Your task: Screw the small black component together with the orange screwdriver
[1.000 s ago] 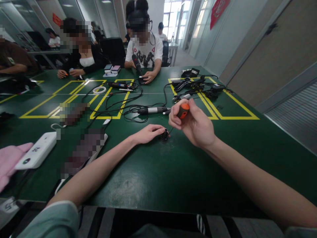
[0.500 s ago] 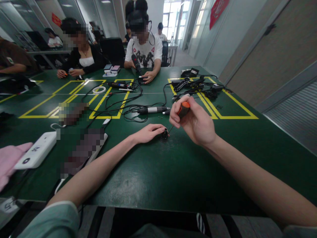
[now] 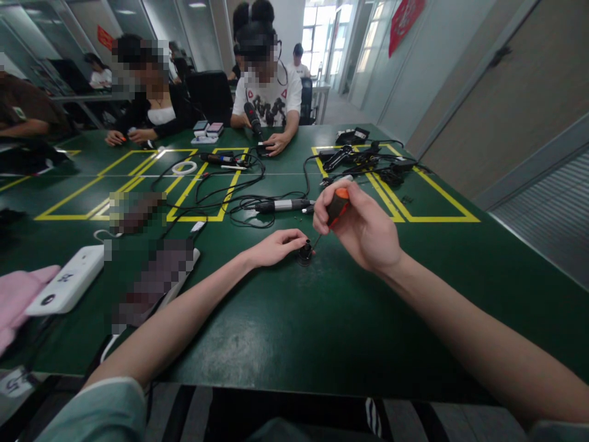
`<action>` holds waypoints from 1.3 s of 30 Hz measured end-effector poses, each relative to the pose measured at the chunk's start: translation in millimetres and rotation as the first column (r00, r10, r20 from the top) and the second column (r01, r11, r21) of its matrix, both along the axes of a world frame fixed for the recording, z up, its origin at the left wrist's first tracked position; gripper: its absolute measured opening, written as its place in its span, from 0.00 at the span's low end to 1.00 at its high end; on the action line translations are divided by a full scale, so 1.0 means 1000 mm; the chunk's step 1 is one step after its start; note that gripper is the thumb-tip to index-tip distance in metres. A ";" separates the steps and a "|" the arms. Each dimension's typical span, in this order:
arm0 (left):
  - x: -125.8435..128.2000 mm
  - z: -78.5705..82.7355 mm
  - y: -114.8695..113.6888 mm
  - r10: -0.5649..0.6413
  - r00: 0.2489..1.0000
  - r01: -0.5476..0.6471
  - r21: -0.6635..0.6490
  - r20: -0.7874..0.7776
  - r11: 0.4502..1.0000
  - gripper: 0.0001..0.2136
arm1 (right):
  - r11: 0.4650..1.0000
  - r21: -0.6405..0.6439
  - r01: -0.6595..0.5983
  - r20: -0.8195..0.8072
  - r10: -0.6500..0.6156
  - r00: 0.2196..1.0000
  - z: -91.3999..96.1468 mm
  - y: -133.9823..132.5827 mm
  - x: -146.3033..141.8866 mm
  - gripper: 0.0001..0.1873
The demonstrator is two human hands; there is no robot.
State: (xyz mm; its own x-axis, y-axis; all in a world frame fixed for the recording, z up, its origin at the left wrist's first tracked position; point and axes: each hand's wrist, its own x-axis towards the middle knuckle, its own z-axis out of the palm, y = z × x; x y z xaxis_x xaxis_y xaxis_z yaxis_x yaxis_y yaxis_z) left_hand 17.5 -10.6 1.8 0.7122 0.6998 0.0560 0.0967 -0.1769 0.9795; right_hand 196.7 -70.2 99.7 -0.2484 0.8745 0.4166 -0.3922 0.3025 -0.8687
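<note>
My right hand is closed round the orange and black handle of a screwdriver. Its thin shaft slants down to the left, and the tip meets or nearly meets the side of a small round black part. That part stands on the green table, wider at its base with a short tube on top. With fingers curled over its far side, my left hand grips the part and steadies it against the table. The tips of some left fingers are hidden behind it.
Beyond my hands lies an electric screwdriver with tangled black cables. More cables and adapters sit at the far right. A white power bank and pink cloth are at left. Across the green table a co-worker holds a tool.
The screwdriver handle in my right hand has tilted and shifted slightly left and down. My left hand and the black part stay nearly where they were.
</note>
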 end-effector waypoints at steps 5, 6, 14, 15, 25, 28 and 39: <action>-0.001 0.003 0.000 -0.032 0.999 0.033 0.036 -0.044 0.999 0.24 | 0.997 -0.061 0.036 -0.052 -0.039 0.998 0.000 0.001 -0.002 0.22; -0.002 0.003 0.000 -0.035 0.998 0.036 0.037 -0.050 0.999 0.24 | 0.997 -0.068 0.045 -0.058 -0.049 0.997 -0.001 0.001 -0.002 0.21; 0.000 0.002 -0.001 -0.019 0.999 0.019 0.001 -0.040 1.000 0.25 | 1.000 -0.006 0.026 -0.003 -0.026 1.000 -0.002 0.000 -0.001 0.20; 0.000 0.002 -0.001 -0.012 1.000 0.011 -0.016 -0.023 1.000 0.25 | 0.999 -0.007 0.036 0.007 -0.036 0.999 -0.002 0.000 -0.002 0.22; -0.001 -0.009 0.002 0.081 0.997 -0.081 -0.080 0.001 0.994 0.23 | 0.999 0.029 0.035 -0.097 -0.032 0.995 -0.005 -0.001 -0.002 0.20; -0.002 -0.007 0.002 0.090 0.996 -0.090 -0.069 -0.008 0.993 0.21 | 0.998 0.065 0.021 -0.032 -0.019 0.999 -0.006 -0.002 -0.001 0.19; -0.008 -0.004 0.004 0.104 0.992 -0.106 -0.031 -0.068 0.994 0.18 | 0.999 -0.022 -0.046 -0.046 0.045 0.998 -0.004 -0.004 -0.003 0.23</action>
